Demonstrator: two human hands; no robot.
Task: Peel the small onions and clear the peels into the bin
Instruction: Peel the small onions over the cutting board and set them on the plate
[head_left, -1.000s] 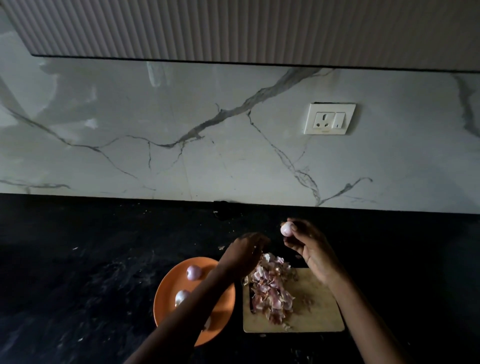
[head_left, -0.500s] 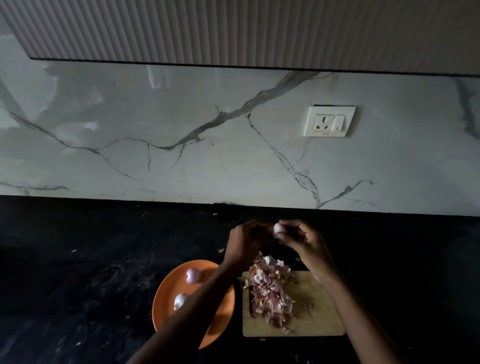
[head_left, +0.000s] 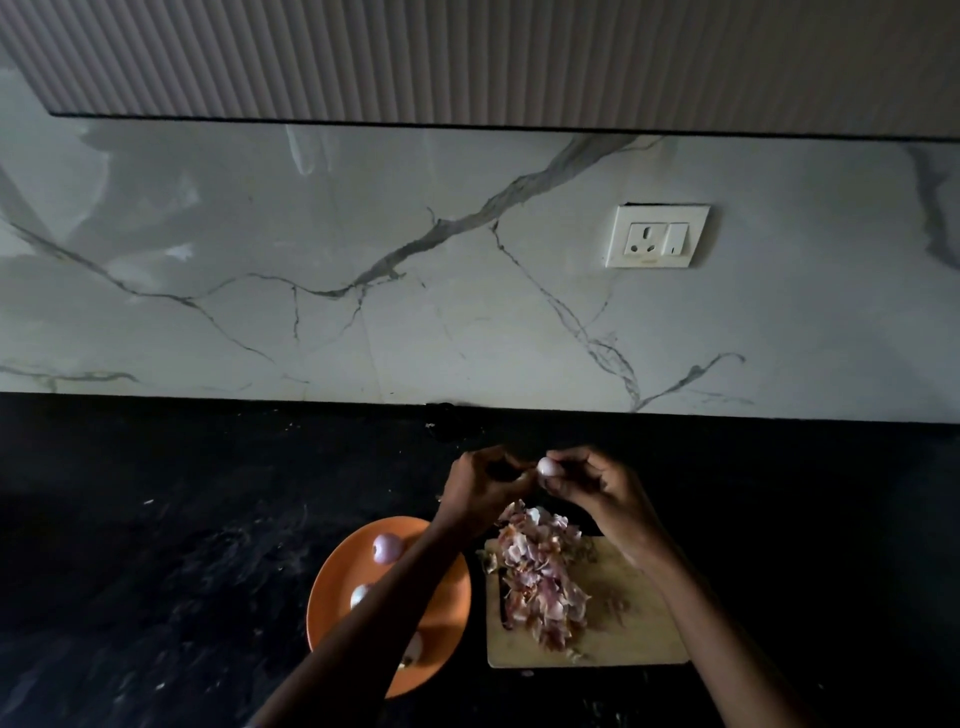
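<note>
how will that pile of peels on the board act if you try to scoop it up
The peels look thin, curled and loosely heaped, so they are probably very light and floppy. A grab would likely crush some and leave flakes behind; bits already lie scattered on the cutting board. Sliding them off the board's edge may work better, though a quick push could scatter them.

The left forearm covers part of the plate and half-hides two onions there. Peels bury the board's left part. The held onion mostly sits behind fingers (what the left hand pinches is too dark to tell). Both arms run off the bottom edge.
</note>
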